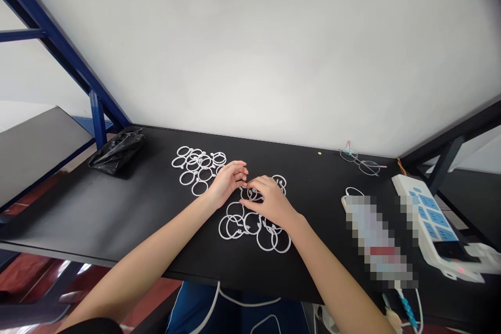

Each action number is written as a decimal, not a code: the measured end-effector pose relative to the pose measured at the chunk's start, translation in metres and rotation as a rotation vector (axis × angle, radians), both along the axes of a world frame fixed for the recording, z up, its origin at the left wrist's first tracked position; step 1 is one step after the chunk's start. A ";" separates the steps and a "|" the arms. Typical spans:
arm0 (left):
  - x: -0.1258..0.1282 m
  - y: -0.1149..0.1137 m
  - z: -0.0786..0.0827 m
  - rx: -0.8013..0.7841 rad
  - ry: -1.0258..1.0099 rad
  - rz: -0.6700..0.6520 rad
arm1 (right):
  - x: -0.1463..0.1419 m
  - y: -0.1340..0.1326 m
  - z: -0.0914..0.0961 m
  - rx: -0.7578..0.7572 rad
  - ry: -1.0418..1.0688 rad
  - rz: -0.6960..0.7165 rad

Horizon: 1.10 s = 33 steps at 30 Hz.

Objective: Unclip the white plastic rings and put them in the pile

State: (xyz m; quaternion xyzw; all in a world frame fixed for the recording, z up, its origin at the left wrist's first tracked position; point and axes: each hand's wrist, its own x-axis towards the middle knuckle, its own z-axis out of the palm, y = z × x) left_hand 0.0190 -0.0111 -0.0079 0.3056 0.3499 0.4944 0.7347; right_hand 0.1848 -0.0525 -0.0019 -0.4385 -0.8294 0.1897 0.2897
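White rings with small tabs lie on the black table in two groups. The left group (194,159) is spread beyond my left forearm, and the right group (252,223) lies around and below my right hand. My left hand (228,183) is beside the left group, palm turned inward, its fingers loosely curved and apart with nothing visible in them. Over the right group reaches my right hand (271,199), thumb and forefinger apart. Between those tips some ring outlines show on the table, and further rings are partly hidden under this hand.
A black plastic bag (118,150) lies at the table's far left. On the right are eyeglasses (359,160), a blurred-out phone (376,240) with a cable, and a white power strip (425,214). The white wall (250,52) stands behind the table (129,209).
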 end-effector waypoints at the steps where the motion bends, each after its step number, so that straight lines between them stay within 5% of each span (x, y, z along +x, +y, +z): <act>1: 0.000 0.000 0.001 -0.003 0.002 0.001 | 0.000 0.000 0.000 -0.001 -0.002 0.004; 18: 0.000 -0.002 0.002 0.017 0.023 0.009 | -0.001 0.000 -0.004 0.044 0.185 -0.037; 26: 0.004 -0.005 0.005 0.085 0.167 0.062 | -0.001 -0.002 0.000 0.211 0.373 -0.138; 33: 0.007 -0.011 0.010 0.084 0.262 -0.156 | -0.001 -0.002 0.004 0.336 0.421 -0.128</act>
